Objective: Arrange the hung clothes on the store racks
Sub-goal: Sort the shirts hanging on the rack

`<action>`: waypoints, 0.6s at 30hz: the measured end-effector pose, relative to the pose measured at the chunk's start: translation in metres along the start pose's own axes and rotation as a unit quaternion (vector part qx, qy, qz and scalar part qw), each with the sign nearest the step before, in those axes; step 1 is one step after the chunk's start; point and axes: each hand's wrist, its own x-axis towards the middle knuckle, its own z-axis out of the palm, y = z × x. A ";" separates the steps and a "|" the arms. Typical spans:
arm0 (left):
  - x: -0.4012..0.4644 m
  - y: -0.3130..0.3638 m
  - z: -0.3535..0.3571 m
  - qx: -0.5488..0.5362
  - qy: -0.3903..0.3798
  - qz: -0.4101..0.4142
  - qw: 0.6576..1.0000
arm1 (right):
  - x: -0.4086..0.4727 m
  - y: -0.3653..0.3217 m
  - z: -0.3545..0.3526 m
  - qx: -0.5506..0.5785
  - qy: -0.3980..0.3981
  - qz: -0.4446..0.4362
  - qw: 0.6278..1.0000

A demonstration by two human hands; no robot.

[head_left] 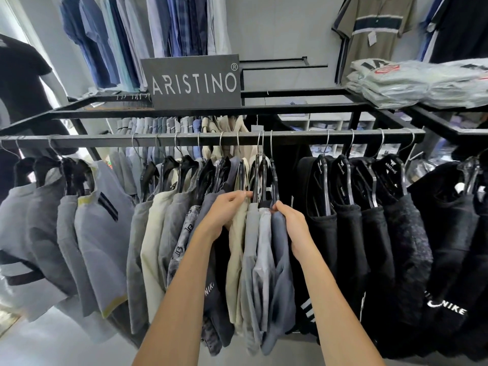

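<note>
A black metal rail (pixel 290 134) crosses the view with shorts and shirts on black hangers. At its middle hangs a tight bunch of beige and grey shorts (pixel 260 249). My left hand (pixel 224 210) grips the beige pair (pixel 237 247) at its waistband, fingertips reaching the hanger. My right hand (pixel 293 228) holds the right side of the blue-grey pair (pixel 280 260), thumb on its top edge. Grey shirts (pixel 87 233) hang to the left, black shorts (pixel 369 233) to the right.
A grey ARISTINO sign (pixel 194 81) stands on the rack's upper frame. Folded packed shirts (pixel 412 80) lie stacked on the top right. More shirts (pixel 148 25) hang on the wall behind. A dressed mannequin (pixel 21 83) stands at the far left.
</note>
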 end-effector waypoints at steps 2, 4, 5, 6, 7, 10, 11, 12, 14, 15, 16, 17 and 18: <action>0.001 0.003 0.000 -0.008 -0.005 0.000 1.000 | 0.000 0.000 -0.001 0.005 0.005 0.000 1.000; 0.002 0.008 0.000 0.003 -0.013 -0.001 1.000 | 0.000 0.000 -0.001 0.004 0.005 0.005 1.000; 0.002 0.012 -0.001 0.019 -0.018 -0.001 1.000 | 0.000 0.000 -0.001 0.004 0.006 0.007 1.000; 0.003 0.015 -0.001 0.041 -0.024 -0.001 0.999 | -0.001 0.000 -0.001 0.008 0.008 0.008 1.000; 0.004 0.018 0.000 0.063 -0.032 0.003 0.998 | -0.001 0.000 -0.001 0.011 0.010 0.006 1.000; 0.007 0.023 0.000 0.119 -0.051 0.011 0.992 | -0.001 0.001 -0.001 0.013 0.012 0.010 1.000; 0.007 0.024 -0.001 0.137 -0.055 0.012 0.989 | -0.001 0.001 -0.001 0.010 0.013 0.013 1.000; 0.009 0.024 -0.003 0.158 -0.054 0.017 0.986 | -0.001 0.001 -0.001 0.009 0.015 0.016 1.000; 0.013 0.027 -0.008 0.191 -0.020 0.047 0.980 | 0.001 0.003 -0.001 -0.003 0.015 0.007 1.000; 0.013 0.029 -0.012 0.198 0.017 0.076 0.977 | 0.001 0.003 -0.001 -0.025 0.017 -0.010 0.999; 0.012 0.031 -0.017 0.203 0.067 0.113 0.970 | 0.002 0.003 0.001 -0.055 0.026 -0.035 0.997; 0.011 0.033 -0.023 0.205 0.125 0.153 0.958 | 0.003 0.003 0.002 -0.089 0.044 -0.067 0.993; 0.011 0.034 -0.030 0.203 0.180 0.192 0.943 | 0.002 0.001 0.005 -0.116 0.068 -0.107 0.985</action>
